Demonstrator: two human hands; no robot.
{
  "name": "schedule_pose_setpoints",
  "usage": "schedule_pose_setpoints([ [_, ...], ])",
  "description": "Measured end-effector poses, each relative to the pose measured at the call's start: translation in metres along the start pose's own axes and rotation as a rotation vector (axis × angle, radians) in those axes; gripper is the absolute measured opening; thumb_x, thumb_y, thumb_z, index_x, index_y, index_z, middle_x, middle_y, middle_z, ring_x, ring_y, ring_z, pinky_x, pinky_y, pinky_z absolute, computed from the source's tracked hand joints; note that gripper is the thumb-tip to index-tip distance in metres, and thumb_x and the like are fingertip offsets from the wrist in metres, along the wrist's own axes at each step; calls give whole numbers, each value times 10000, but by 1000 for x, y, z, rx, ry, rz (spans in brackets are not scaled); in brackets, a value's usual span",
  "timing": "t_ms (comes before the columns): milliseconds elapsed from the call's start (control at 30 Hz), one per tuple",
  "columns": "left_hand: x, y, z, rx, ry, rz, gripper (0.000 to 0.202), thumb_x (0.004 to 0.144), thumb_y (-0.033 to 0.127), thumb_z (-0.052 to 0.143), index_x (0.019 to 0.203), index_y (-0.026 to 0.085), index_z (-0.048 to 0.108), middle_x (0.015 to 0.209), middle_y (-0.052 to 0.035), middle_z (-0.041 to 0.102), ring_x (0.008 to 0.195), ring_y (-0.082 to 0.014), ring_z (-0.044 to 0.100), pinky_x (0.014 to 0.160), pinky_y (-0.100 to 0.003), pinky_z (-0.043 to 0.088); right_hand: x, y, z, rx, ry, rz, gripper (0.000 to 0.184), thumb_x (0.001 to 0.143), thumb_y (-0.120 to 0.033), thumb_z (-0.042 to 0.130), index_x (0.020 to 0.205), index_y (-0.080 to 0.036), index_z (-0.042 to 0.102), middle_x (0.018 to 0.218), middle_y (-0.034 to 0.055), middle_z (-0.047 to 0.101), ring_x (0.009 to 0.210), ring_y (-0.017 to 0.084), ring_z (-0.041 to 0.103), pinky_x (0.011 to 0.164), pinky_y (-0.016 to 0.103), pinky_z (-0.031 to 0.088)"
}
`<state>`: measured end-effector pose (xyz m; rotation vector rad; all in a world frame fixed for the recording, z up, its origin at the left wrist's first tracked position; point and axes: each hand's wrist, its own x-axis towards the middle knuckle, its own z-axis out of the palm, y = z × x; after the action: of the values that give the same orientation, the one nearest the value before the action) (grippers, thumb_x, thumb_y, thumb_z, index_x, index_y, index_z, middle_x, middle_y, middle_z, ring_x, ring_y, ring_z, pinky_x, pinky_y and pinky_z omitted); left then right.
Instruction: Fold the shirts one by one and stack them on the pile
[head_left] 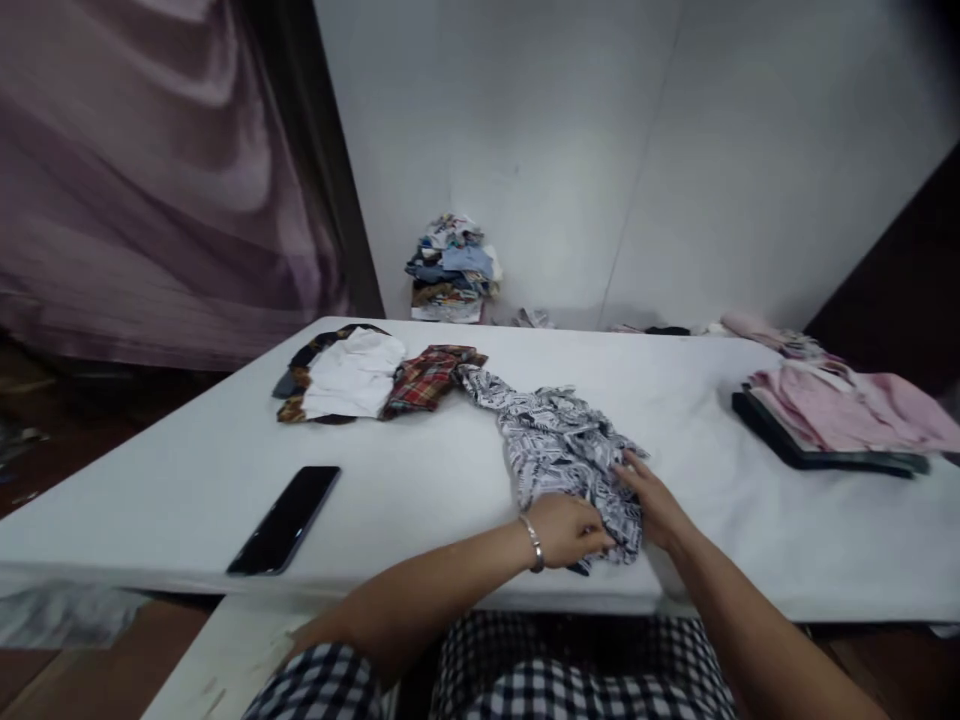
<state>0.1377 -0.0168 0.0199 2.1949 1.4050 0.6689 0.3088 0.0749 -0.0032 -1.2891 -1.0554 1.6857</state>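
Note:
A crumpled black-and-white printed garment (555,440) lies across the middle of the table, one end trailing toward the far left. At its near end, my left hand (571,530), with a silver bracelet on the wrist, has its fingers curled and pinching the cloth. My right hand (652,500) rests along the garment's right edge, fingers stretched out and touching the fabric; its thumb is hidden. A red plaid garment (431,377) touches the garment's far end.
The white table (420,500) also bears a black phone (286,520) at left, a white garment (356,372) over dark and brown clothes, and a folded stack topped by a pink shirt (847,405) at right. A clothes pile (454,268) stands by the wall behind.

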Motion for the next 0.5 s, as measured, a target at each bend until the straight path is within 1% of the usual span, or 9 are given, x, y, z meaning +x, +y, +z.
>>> schedule_pose_setpoints([
  [100,-4,-10,-15,17,101,-32,225,886,378,475,869,286,680,925,8,708,897,-170,649,803,-304,495,3,12,-2,21,30,22,759,628,-299,734,1337,-238,471,1122,62,684,989,247,660,791,352,554],
  [200,6,-23,-30,180,268,-183,247,896,353,466,1024,254,653,1171,-32,649,1113,-197,570,969,-350,432,7,23,-2,23,53,-5,682,615,-290,716,1267,-186,547,998,67,717,893,232,678,774,338,541],
  [267,15,-28,-29,289,313,-264,356,869,399,521,1167,220,595,1338,-84,542,1246,-249,468,1035,-411,371,11,29,-2,-10,42,-62,627,596,-303,716,1200,-177,602,950,61,722,861,227,677,771,340,532],
  [300,20,-30,-26,325,298,-298,425,850,419,549,1217,205,563,1367,-103,512,1263,-268,448,1035,-427,365,14,30,-2,-32,30,-91,601,586,-310,714,1165,-176,627,934,57,723,851,228,675,766,343,529],
  [333,25,-31,-21,351,257,-330,453,837,422,568,1227,194,554,1350,-116,523,1246,-277,460,1015,-426,378,17,30,-4,-58,20,-118,573,575,-316,711,1127,-176,650,920,55,723,843,230,672,760,346,526],
  [367,29,-33,-17,369,202,-362,420,835,405,572,1194,188,573,1295,-118,563,1204,-274,493,982,-409,400,20,29,-7,-82,21,-151,541,564,-318,707,1085,-177,671,908,52,723,838,231,667,755,346,522],
  [433,34,-37,-13,389,110,-437,247,861,340,531,1029,194,639,1120,-97,649,1076,-243,566,895,-351,432,25,22,-17,-116,58,-248,470,550,-316,702,1000,-183,701,904,45,721,845,225,655,755,341,513],
  [467,34,-39,-13,388,99,-481,202,878,318,499,938,200,652,1041,-84,669,1012,-226,588,850,-325,436,26,17,-24,-114,89,-308,436,548,-319,701,963,-185,707,899,42,719,844,220,649,748,336,511],
  [500,32,-42,-15,379,118,-525,213,894,313,468,872,206,651,987,-72,677,960,-211,598,809,-305,434,27,12,-31,-96,123,-361,410,547,-324,704,933,-185,709,882,39,718,832,215,646,728,330,510],
])
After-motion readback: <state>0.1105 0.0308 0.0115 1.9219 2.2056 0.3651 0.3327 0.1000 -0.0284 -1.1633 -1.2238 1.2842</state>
